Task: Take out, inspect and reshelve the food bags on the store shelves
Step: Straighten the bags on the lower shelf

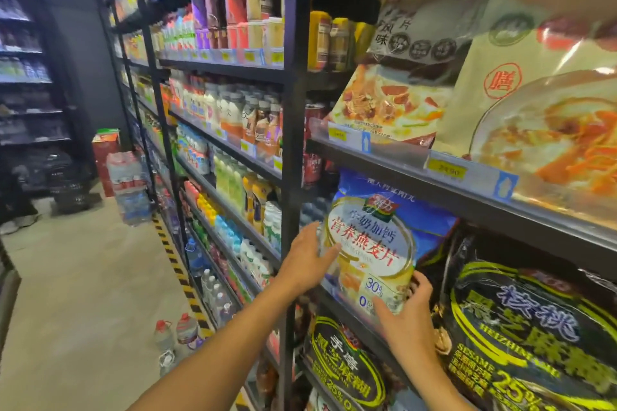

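**Both hands point(307, 257) on the blue oatmeal bag point(377, 237)**

Your left hand grasps the bag's left edge, thumb laid across the front and fingers wrapped round the side. Your right hand point(407, 314) clasps the bottom right corner, thumb on the printed face and fingers curled behind. The bag stands upright and slightly tilted at the left end of its shelf, just under the price rail point(417, 173) of the shelf above. A black sesame bag point(521, 327) stands just beside it on the right, and another point(344, 364) sits one shelf down. Beige soup bags point(394, 100) fill the shelf overhead. Bottled drinks point(233, 117) line the bay to your left.
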